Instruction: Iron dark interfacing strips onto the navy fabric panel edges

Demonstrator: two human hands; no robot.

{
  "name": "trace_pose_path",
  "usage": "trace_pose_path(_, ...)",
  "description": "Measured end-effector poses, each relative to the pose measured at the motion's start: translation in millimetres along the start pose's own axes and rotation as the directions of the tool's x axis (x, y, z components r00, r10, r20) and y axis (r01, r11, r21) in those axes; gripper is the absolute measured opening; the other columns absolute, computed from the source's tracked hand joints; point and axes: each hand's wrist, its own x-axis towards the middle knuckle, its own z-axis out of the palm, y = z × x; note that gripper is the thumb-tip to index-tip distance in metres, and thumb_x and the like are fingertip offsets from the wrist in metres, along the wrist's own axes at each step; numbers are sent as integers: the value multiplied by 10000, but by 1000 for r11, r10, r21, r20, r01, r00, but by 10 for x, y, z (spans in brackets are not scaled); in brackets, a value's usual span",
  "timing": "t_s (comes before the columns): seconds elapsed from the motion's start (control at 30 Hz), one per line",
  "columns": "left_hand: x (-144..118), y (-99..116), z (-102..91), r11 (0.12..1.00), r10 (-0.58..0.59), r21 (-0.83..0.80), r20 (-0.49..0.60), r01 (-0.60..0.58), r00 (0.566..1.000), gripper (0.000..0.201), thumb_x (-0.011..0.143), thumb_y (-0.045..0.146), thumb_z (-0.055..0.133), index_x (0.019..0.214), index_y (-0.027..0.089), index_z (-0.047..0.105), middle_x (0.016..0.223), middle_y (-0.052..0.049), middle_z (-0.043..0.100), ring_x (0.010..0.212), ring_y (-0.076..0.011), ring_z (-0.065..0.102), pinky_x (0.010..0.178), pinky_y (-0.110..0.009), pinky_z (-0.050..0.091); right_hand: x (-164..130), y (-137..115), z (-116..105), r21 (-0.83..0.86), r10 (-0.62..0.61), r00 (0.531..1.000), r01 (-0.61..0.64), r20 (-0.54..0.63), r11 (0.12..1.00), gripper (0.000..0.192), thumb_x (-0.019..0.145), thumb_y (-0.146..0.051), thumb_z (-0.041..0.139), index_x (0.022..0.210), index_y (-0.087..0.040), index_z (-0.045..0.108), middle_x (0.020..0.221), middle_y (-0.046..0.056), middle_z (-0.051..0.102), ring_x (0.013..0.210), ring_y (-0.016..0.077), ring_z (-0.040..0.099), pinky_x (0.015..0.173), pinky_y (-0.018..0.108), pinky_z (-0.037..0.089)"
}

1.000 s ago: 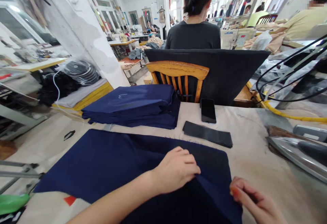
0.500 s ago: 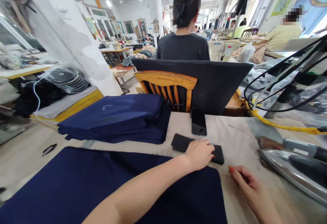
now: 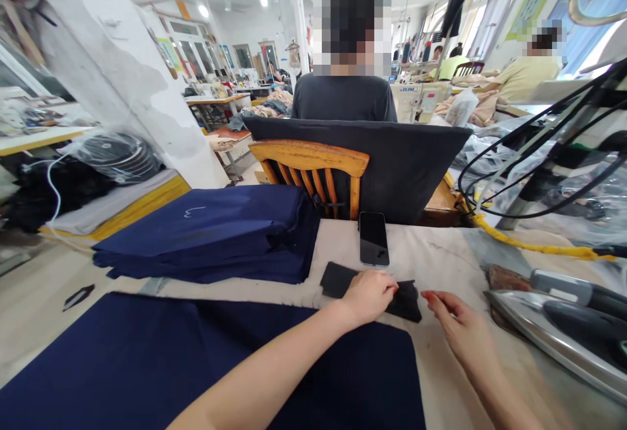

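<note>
My left hand (image 3: pixel 371 297) lies over a small black fabric strip (image 3: pixel 339 279), its fingers curled down and pinching the cloth near the middle. The strip's right end looks ruffled and uneven. Just past that end, my right hand (image 3: pixel 455 322) is held with thumb and forefinger together; whatever may be between the tips is too small to make out. Under my left forearm a large navy fabric panel (image 3: pixel 161 358) is spread flat. A phone (image 3: pixel 373 239) lies face up right behind the strip.
At the back left stands a stack of folded navy fabric (image 3: pixel 206 227) with a chalk mark. To the right an iron (image 3: pixel 553 332) rests on the table. Beyond the table edge are a wooden chair (image 3: pixel 313 155) and a seated person (image 3: pixel 345 98). Black cables (image 3: pixel 490 211) hang at the right.
My right hand has moved up close to the strip's right end. My left fingers have curled in more, and that end has become ruffled. The whole view has shifted slightly.
</note>
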Motion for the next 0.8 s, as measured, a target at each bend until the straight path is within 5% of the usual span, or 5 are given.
trace_pose_path(0.2, -55, -15, -13, 993, 14, -113, -54, -20, 998, 223, 853, 170, 507, 914, 204, 719, 883, -25, 676, 825, -174, 623, 759, -264, 471, 124, -141, 231, 32, -49, 995, 46, 86, 998, 424, 704, -566, 580, 739, -153, 668, 644, 31, 625, 596, 162, 519, 553, 268, 393)
trace_pose_path(0.43, -70, -148, -7, 955, -75, -294, -163, 24, 984, 193, 799, 156, 530, 836, 191, 716, 869, -25, 663, 803, -171, 618, 772, -280, 472, 77, -51, 309, -150, -54, 998, 51, -15, 987, 458, 718, -634, 555, 573, -208, 470, 493, -50, 384, 502, 114, 346, 490, 261, 272)
trace_pose_path(0.63, -653, -582, -614, 836, -228, -548, -281, 40, 932, 351, 911, 254, 307, 1086, 131, 585, 1005, -112, 660, 884, -185, 650, 779, -324, 508, -58, -41, 300, -370, -149, 985, 106, -90, 923, 394, 734, -605, 509, 624, -227, 496, 679, -2, 494, 606, 166, 441, 572, 306, 293)
trace_pose_path(0.67, -863, -671, -769, 797, -243, -604, -292, 19, 925, 368, 918, 285, 275, 1095, 143, 565, 1050, -116, 651, 921, -190, 649, 789, -334, 511, -70, -34, 307, -385, -159, 982, 109, -102, 916, 384, 732, -602, 505, 641, -229, 497, 692, 2, 498, 619, 175, 451, 575, 311, 294)
trace_pose_path(0.8, -1798, -789, -1311, 300, -364, -952, -172, -59, 915, 310, 791, 490, 537, 859, 193, 592, 887, -75, 676, 742, -213, 669, 684, -346, 514, -104, -50, 317, -377, -160, 972, 85, -171, 922, 458, 724, -624, 496, 907, -208, 554, 779, 38, 551, 690, 222, 510, 595, 337, 344)
